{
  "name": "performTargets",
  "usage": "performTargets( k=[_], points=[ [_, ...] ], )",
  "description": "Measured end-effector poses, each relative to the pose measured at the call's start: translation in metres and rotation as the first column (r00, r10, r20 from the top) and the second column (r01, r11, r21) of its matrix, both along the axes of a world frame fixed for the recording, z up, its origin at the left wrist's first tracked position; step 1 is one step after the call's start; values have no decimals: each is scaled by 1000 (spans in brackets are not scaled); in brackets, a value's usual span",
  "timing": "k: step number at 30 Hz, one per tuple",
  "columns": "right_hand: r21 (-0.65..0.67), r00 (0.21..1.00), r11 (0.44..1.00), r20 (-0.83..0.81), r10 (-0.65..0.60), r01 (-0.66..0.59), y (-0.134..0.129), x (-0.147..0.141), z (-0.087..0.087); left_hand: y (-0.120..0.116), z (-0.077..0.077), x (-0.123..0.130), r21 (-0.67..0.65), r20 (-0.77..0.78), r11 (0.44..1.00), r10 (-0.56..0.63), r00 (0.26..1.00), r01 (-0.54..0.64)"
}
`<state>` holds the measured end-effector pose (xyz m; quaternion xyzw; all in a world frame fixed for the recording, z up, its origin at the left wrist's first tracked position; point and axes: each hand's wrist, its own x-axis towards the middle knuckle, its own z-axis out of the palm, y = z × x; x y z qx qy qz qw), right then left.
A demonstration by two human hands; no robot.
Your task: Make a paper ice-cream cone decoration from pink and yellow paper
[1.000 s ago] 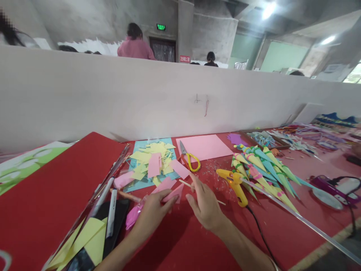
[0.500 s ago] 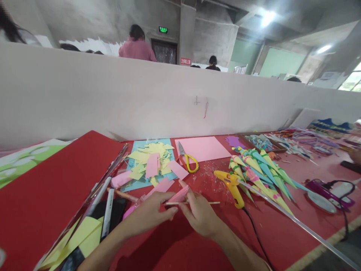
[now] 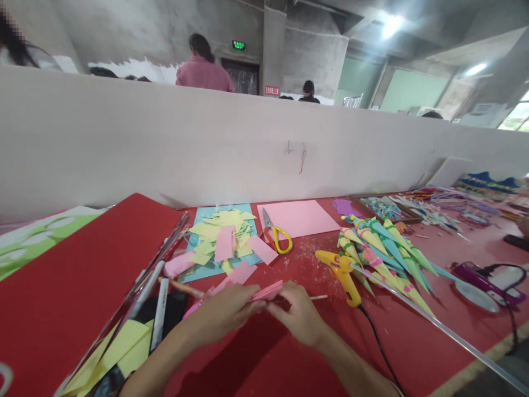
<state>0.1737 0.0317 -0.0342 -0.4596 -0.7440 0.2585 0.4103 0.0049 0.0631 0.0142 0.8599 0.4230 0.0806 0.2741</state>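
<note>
Between my two hands is a piece of pink paper (image 3: 268, 291), partly curled over, low above the red tabletop. My left hand (image 3: 235, 303) pinches its left side with thumb and fingers. My right hand (image 3: 300, 311) closes on its right end. A thin wooden stick (image 3: 319, 298) pokes out to the right behind my right hand; the rest of it is hidden. Loose pink paper strips (image 3: 235, 275) lie just beyond my left hand. Right of my hands rests a yellow hot glue gun (image 3: 341, 273) with a long clear glue stick in it.
Yellow-handled scissors (image 3: 278, 234) lie by a pink sheet (image 3: 306, 216). Yellow paper scraps (image 3: 206, 230) cover a blue sheet. Decorated paper cones (image 3: 384, 248) are heaped at right. Markers (image 3: 159, 314) and yellow paper (image 3: 124, 347) lie at left. A white partition (image 3: 206, 143) stands behind.
The pink paper has turned flatter and shifted slightly right. The stick, before lying across in front of the paper between my hands, now shows only at the right.
</note>
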Motion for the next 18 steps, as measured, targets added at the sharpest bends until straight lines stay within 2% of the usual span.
performTargets(
  k=[3,9,14,18],
  points=[
    [9,994,997,-76,82,-82,0,1,7,3,4,-4,-34,-78,993,-115,990,113],
    [-67,982,994,-177,70,-83,0,2,10,6,12,-9,61,-125,991,-113,986,121],
    [-125,992,992,-124,13,-29,0,-1,4,8,3,-14,187,-261,972,-92,961,144],
    [-178,995,984,-91,-30,14,1,-2,1,10,-5,-14,350,-364,912,-78,928,214]
  ],
)
